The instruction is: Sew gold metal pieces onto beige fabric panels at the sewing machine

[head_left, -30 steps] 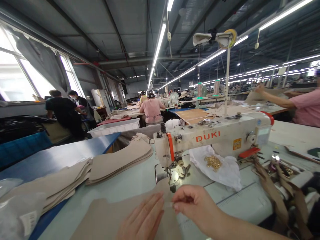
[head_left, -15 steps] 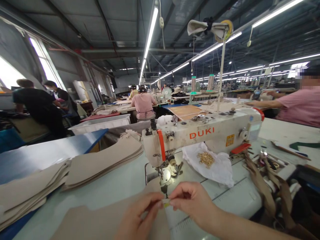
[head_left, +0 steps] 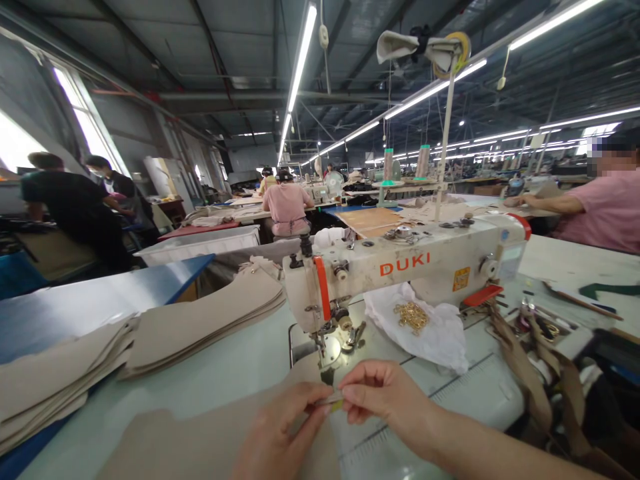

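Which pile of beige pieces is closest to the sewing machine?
The right-hand pile: its far end lies close to the sewing machine. The left-hand pile is farther away, cut off by the picture's edge.

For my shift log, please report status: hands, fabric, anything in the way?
Left hand and right hand pinching small strip. Fabric beneath, reaching toward machine. Gold pieces beyond right hand, not touching.

A large workshop (head_left: 253, 160) stretches far ahead of the left hand (head_left: 280, 427) and right hand (head_left: 387, 403). High above both hands, long bright tube lights (head_left: 303, 53) run beneath a dark metal roof (head_left: 160, 30). Well to the left of the left hand, bright windows (head_left: 84, 120) stand beside a grey curtain (head_left: 23, 90). Ahead and left of the left hand are a blue-topped table (head_left: 165, 283), a white bin (head_left: 200, 247) and a pale cabinet (head_left: 161, 177).
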{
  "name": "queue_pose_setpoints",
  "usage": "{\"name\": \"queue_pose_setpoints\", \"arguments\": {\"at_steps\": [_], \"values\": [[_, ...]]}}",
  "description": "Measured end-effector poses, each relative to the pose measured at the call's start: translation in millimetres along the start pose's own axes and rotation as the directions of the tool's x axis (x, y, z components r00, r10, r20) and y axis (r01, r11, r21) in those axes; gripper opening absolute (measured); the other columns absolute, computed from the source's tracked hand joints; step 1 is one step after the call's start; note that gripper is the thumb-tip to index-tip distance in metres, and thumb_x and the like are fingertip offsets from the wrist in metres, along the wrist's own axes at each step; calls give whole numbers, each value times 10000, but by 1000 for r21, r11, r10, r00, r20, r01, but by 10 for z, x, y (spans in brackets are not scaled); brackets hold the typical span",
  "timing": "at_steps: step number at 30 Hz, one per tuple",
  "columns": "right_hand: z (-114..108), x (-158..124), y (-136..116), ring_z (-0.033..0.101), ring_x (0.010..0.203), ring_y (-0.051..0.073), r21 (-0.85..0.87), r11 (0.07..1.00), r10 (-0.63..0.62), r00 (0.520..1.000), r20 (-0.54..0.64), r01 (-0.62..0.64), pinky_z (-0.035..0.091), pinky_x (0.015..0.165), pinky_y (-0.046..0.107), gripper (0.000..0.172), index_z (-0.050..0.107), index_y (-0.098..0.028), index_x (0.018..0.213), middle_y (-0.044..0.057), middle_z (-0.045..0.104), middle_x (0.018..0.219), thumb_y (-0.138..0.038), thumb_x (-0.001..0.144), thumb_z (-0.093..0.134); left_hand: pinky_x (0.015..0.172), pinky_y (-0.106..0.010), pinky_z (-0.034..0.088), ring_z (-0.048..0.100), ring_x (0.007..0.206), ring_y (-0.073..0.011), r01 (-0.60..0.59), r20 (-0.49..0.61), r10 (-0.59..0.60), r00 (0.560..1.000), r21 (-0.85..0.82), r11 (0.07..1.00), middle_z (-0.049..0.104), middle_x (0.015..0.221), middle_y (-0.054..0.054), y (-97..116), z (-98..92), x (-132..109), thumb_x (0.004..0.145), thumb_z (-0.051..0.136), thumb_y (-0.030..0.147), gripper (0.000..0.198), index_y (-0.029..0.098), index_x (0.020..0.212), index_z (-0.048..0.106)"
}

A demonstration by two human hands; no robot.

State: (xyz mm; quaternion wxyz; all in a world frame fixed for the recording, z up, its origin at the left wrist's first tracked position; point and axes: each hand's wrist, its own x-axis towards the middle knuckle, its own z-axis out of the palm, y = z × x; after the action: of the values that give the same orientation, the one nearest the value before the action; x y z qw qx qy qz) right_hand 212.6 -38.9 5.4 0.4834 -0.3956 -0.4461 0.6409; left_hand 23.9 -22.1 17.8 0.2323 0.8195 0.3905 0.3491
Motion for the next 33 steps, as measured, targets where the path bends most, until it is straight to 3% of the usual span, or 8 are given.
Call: {"name": "queue_pose_setpoints", "arguments": {"at_steps": [7, 10, 13, 15, 18, 21, 28, 33], "values": [[27, -20, -17, 572, 510, 100, 66, 988, 141, 989, -51, -138, 440, 557, 232, 437, 636, -130, 684, 3, 635, 595, -483, 510, 826, 685, -189, 522, 681, 706, -152, -131, 3, 131, 991, 47, 990, 735, 790, 7, -3, 22, 24, 844, 545, 274, 149, 268, 851, 694], [-13, -16, 15, 581, 532, 116, -64, 989, 136, 991, -2, -136, 447, 571, 250, 406, 643, -139, 703, 15, 642, 633, -526, 626, 741, 668, -193, 501, 663, 693, -151, -10, 79, 8, 997, 28, 1000, 716, 750, 18, 0, 4, 63, 839, 538, 296, 159, 256, 795, 685], [-179, 2, -86, 607, 615, 146, -386, 922, -22, 999, 31, 32, 458, 604, 257, 257, 675, -149, 771, 25, 655, 679, -400, 785, 621, 623, -215, 482, 636, 667, -167, 198, 114, -193, 975, -30, 980, 680, 684, 17, -59, -36, 121, 816, 534, 352, 199, 231, 733, 669], [-385, 37, -250, 623, 728, 162, -706, 683, -222, 974, 40, 185, 460, 666, 251, 145, 692, -162, 859, 36, 683, 775, -234, 820, 572, 600, -233, 481, 623, 640, -178, 320, 116, -306, 945, -136, 938, 664, 641, 12, -148, -51, 149, 777, 547, 396, 220, 214, 717, 656], [-769, 132, -542, 621, 829, 154, -994, 41, -350, 933, 78, 99, 443, 760, 241, 233, 687, -184, 910, 36, 692, 895, -106, 870, 471, 582, -257, 493, 615, 596, -185, 443, 165, -411, 896, -322, 836, 674, 612, 2, -296, -33, 163, 688, 608, 479, 282, 200, 718, 636], [-1063, 247, -703, 615, 866, 203, -992, -125, -299, 953, 45, 8, 439, 767, 279, 205, 689, -152, 821, 76, 680, 877, -72, 839, 501, 558, -268, 496, 609, 563, -184, 492, 202, -450, 870, -432, 756, 690, 611, -10, -370, 10, 164, 605, 668, 547, 371, 197, 715, 619], [-1112, 448, -534, 595, 966, 270, -967, -252, -140, 990, -7, -42, 445, 846, 369, 163, 683, -80, 818, 170, 663, 969, -57, 850, 525, 558, -278, 500, 625, 566, -186, 532, 195, -510, 838, -498, 685, 717, 646, -26, -340, -5, 187, 542, 716, 578, 441, 198, 747, 628], [-1130, 495, -562, 588, 971, 219, -996, -59, -156, 986, -63, -73, 440, 889, 427, 113, 641, -111, 919, 92, 634, 1022, -195, 883, 574, 556, -268, 487, 617, 563, -178, 546, 208, -521, 828, -512, 663, 715, 638, -28, -344, -21, 202, 524, 726, 556, 426, 197, 727, 618]]}}
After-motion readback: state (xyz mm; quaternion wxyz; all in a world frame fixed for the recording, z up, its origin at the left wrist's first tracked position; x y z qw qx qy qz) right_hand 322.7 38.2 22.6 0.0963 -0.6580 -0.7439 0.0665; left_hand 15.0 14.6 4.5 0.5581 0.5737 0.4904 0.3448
